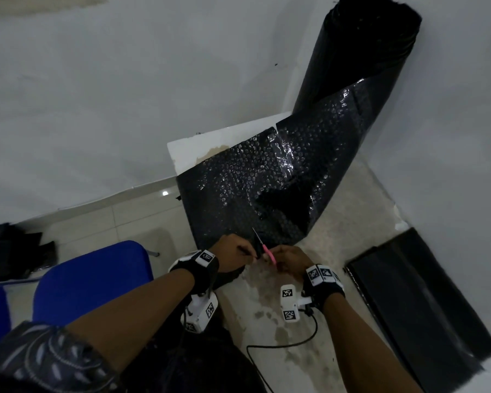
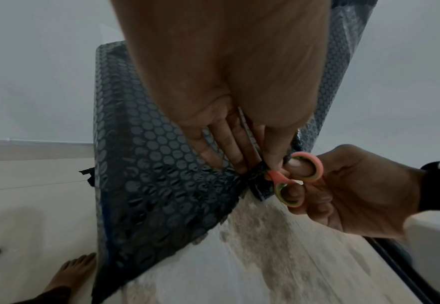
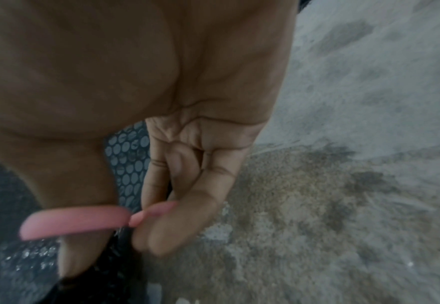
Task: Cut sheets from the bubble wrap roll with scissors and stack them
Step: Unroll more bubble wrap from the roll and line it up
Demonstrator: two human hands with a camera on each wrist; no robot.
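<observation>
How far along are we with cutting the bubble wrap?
Done: dark sheets lie stacked on the right. In hand: the left hand pinches the bubble wrap near edge while the right hand starts the pink scissors into it. Left: nearly this whole cut, and the roll remains thick.

bubble wrap roll [image 1: 360,46]: black, matte on the rolled part
unrolled sheet [image 1: 238,188]: black with a regular pattern of round bubbles, glossy white glints; grey dots in the left wrist view
scissors [image 1: 267,252]: pink handles with yellow-green inner rims, dark blades
stack of cut sheets [image 1: 414,302]: black
worktop [image 1: 338,236]: pale beige with mottled brown-grey stains
chair [image 1: 91,279]: bright blue
wall [image 1: 97,95]: plain pale grey
sleeve [image 1: 46,361]: dark with pale grey leaf-like marks
</observation>
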